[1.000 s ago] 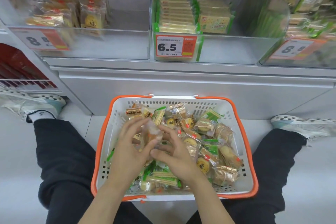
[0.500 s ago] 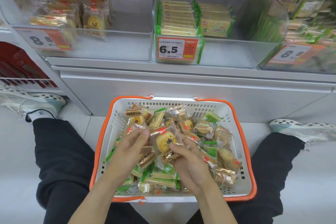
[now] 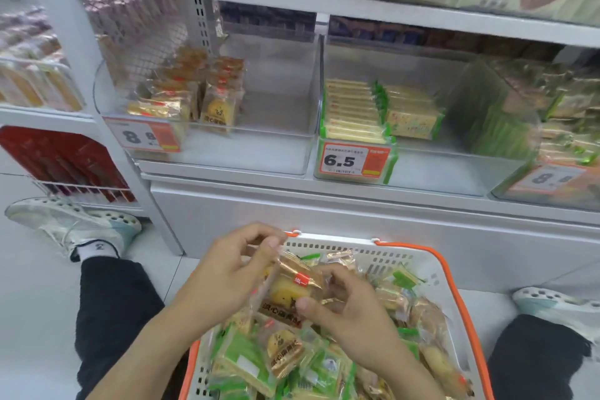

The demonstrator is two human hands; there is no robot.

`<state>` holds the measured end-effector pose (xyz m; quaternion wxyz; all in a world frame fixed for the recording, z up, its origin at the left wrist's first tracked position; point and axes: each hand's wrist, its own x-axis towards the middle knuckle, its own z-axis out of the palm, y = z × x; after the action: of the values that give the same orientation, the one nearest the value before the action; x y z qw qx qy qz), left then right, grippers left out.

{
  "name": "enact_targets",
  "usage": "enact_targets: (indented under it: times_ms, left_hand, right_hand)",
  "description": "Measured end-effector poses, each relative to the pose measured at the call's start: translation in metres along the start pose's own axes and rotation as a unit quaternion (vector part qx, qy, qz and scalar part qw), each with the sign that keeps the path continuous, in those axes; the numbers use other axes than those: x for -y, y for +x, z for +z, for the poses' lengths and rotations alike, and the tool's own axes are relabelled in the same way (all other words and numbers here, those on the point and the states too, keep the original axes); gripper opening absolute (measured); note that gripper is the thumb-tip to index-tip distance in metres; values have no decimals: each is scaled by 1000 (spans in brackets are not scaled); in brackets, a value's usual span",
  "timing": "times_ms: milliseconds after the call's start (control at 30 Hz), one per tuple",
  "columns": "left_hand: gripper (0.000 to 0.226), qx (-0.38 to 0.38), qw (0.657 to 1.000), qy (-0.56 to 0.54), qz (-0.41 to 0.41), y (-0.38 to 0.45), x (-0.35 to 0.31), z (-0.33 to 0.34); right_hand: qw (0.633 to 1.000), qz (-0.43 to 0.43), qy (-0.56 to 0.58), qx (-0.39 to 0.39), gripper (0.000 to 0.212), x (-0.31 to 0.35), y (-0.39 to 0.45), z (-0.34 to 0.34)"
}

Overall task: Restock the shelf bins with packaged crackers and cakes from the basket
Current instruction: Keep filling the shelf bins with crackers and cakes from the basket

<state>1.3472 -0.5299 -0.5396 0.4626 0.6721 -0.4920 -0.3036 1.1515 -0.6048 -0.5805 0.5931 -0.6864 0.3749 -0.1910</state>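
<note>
1. Both hands hold one wrapped cake packet (image 3: pixel 293 294) just above the basket (image 3: pixel 418 258): the left hand (image 3: pixel 227 279) pinches its upper edge, and the right hand (image 3: pixel 350 312) grips its lower right side with curled fingers.
2. The packet's gold wrapper and yellow cake match the stock in the bin with the 8-something price tag (image 3: pixel 207 153), up and left of the basket; that looks like the right destination.
3. Let one hand take a firm hold by the wrapper's sealed edge, not the cake, to avoid crushing it.
4. Stand it upright against the existing row, label forward.
5. The green cracker packets (image 3: pixel 246 364) lower in the basket likely belong in the 6.5 bin (image 3: pixel 422 169), directly above the basket.
</note>
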Motion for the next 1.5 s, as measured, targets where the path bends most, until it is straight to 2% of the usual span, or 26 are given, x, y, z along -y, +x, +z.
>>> enact_targets:
  times_ms: [67,167,233,300,400,433,533,633,733,833,933,1000,1100,1200,1300,1367,1500]
  left_hand:
    - [21,-78,994,68,47,21,-12,-30]
    - [12,-186,963,158,115,64,-27,-77]
    - [14,-231,938,219,134,99,-30,-104]
    - [15,-251,925,257,120,134,-23,-131]
    - [15,-246,928,277,35,169,-5,-158]
    - [19,-238,920,311,-4,175,0,-161]
    - [34,-210,862,451,-92,184,8,-156]
    - [40,-210,851,466,-121,186,7,-152]
    - [42,-211,837,488,-127,186,6,-152]
    - [47,-186,839,492,-137,187,3,-152]
    - [45,-170,843,487,-151,189,1,-155]
    - [45,-169,839,495,-150,190,2,-154]
    - [46,-179,833,503,-145,192,5,-154]
    - [46,-187,834,500,-141,192,6,-154]
    - [46,-191,836,498,-131,192,7,-153]
    - [45,-197,836,497,-125,193,9,-152]
    - [44,-220,827,506,-108,191,11,-152]
  right_hand:
    - [1000,-20,1,1,33,23,14,-2]
    - [998,-59,19,-25,25,58,38,-2]
    - [993,-89,40,-63,24,84,56,-1]
    - [986,-114,72,-98,23,108,77,2]
    - [978,-153,65,-122,24,139,109,5]
    - [976,-166,59,-127,26,148,118,7]
    - [971,-186,32,-145,27,166,153,11]
    - [973,-173,-16,-150,27,178,194,19]
    - [982,-122,-67,-130,33,182,240,29]
    - [995,-25,-61,-77,34,180,278,45]
    - [994,64,-90,-24,31,180,301,59]
    - [990,94,-108,13,30,184,308,67]
    - [980,93,-171,38,42,183,317,79]
    - [966,66,-249,0,51,183,327,85]
    - [951,35,-307,-33,43,186,330,83]
    - [937,25,-347,-19,40,185,327,84]
    - [928,40,-370,14,47,193,317,80]
